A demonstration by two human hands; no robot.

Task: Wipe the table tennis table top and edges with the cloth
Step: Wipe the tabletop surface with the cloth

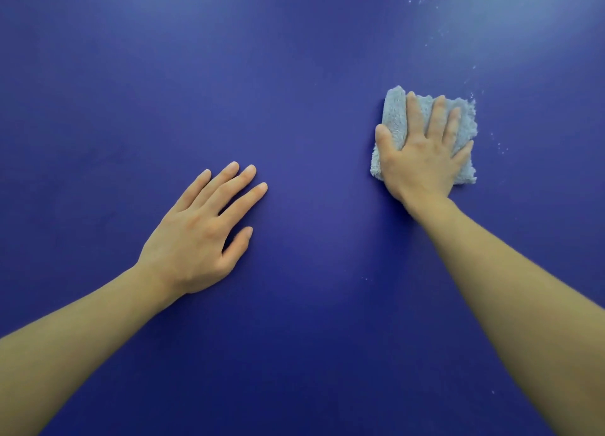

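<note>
The dark blue table tennis table top point(311, 92) fills the whole head view. A folded light grey-blue cloth point(396, 114) lies flat on it at the right. My right hand point(422, 154) presses down on the cloth with spread fingers, the thumb hooked over the cloth's left edge. My left hand point(199, 236) rests flat on the bare table at the lower left, fingers apart, holding nothing. Both forearms are bare.
White dust specks point(471, 95) trail from the top right down along the cloth's right side, with more specks point(499, 146) just right of the cloth. No table edge, line or net is in view.
</note>
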